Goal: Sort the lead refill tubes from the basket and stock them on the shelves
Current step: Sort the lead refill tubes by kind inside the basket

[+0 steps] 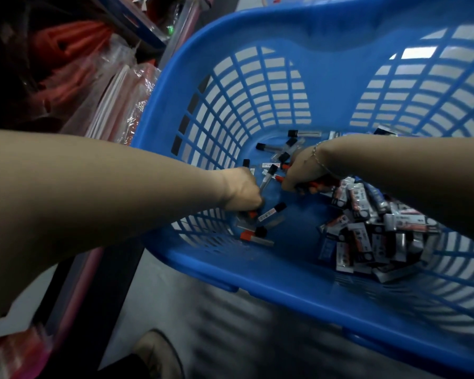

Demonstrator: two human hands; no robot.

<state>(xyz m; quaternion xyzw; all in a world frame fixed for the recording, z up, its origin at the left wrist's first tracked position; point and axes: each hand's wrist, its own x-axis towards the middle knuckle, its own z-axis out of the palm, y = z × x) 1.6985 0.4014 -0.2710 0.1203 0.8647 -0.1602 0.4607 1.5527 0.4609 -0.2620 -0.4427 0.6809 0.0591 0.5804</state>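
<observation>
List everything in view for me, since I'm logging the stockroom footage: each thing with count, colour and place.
basket: one, blue, fills the frame.
loose lead tubes: a dozen or so, clear with black or orange caps, basket floor, left and centre.
packaged refills: a heap, uncountable, black, white and blue, basket's right side.
wrapped goods: several, red and clear, shelf at left.
shoe: one, bottom edge.
bracelet: one, right wrist.
left hand: closed on tubes.
right hand: gripping orange-capped tubes.
</observation>
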